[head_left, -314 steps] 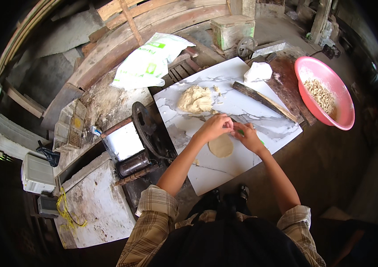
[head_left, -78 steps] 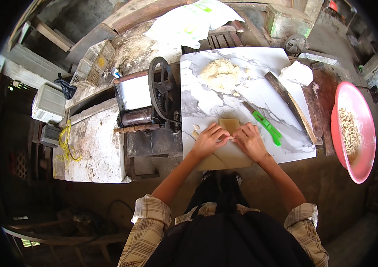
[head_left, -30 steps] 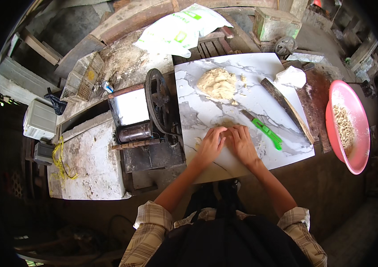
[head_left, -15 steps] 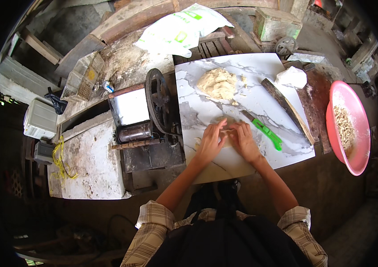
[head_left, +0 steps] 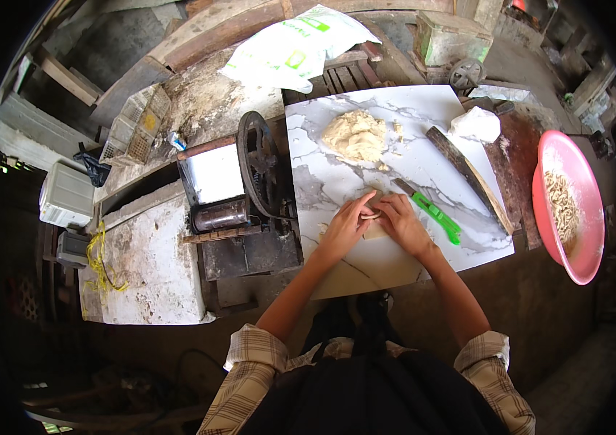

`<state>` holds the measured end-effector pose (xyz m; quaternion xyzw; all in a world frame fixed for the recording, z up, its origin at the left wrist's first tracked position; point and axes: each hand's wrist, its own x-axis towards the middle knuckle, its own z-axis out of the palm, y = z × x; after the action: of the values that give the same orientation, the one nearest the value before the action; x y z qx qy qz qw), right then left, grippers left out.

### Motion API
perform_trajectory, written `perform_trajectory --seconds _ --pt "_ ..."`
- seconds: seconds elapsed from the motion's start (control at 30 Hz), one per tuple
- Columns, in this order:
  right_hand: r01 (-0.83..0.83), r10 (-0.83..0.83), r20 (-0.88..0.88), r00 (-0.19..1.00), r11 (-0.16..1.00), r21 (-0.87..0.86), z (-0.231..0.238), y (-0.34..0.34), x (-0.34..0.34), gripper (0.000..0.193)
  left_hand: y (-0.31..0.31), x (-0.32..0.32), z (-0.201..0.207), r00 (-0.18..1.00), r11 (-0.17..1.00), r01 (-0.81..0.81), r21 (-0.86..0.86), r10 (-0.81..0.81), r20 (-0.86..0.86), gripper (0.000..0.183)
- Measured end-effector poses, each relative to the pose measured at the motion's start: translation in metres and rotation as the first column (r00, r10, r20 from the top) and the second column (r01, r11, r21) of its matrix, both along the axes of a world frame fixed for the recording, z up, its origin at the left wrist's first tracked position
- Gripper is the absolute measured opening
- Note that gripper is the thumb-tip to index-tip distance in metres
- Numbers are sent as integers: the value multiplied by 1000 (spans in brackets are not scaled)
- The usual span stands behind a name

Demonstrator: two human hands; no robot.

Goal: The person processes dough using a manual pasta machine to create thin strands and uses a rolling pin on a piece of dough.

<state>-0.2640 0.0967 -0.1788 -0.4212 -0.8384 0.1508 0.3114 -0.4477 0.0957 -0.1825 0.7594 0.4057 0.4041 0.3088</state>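
Both my hands meet over the marble-patterned board (head_left: pixel 474 243), near its front. My left hand (head_left: pixel 345 228) is closed, its thumb and fingers on a small piece of dough (head_left: pixel 371 215). From the other side my right hand (head_left: pixel 405 226) bends its fingers onto the same piece, which they mostly hide. Just right of my right hand lies a knife with a green handle (head_left: pixel 437 214), its blade pointing up and left. Farther back sits a big pale lump of dough (head_left: pixel 355 136), with small scraps beside it.
A dark wooden bar (head_left: pixel 469 179) lies slanted along the board's right side, near a white bundle (head_left: pixel 476 125). Beyond stands a pink basin (head_left: pixel 595 217) holding many dough strips (head_left: pixel 561 206). At left is a roller machine (head_left: pixel 218 216) with a large wheel (head_left: pixel 255 163). A white sack (head_left: pixel 297 47) lies behind.
My fingers have drawn closer around the small dough piece, and its edge now shows between them. My right hand has shifted slightly to the right. The other things stay put.
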Motion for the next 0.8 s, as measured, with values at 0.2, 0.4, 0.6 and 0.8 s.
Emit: perform_trajectory --seconds 0.2,0.4,0.6,0.8 --pt "-55 56 -11 998 997 61 -3 1 5 22 -2 -4 -7 999 999 44 -6 -44 1 57" --pt "-78 76 48 996 995 54 -5 -1 11 19 -8 4 5 997 1000 3 -19 -4 -74 58" --pt "-53 44 84 995 992 110 21 -6 8 19 -14 -3 -2 999 998 20 -55 -22 -38 58" --pt "-85 81 74 994 995 60 3 -3 22 20 -15 6 4 999 996 -27 -81 26 -19 57"
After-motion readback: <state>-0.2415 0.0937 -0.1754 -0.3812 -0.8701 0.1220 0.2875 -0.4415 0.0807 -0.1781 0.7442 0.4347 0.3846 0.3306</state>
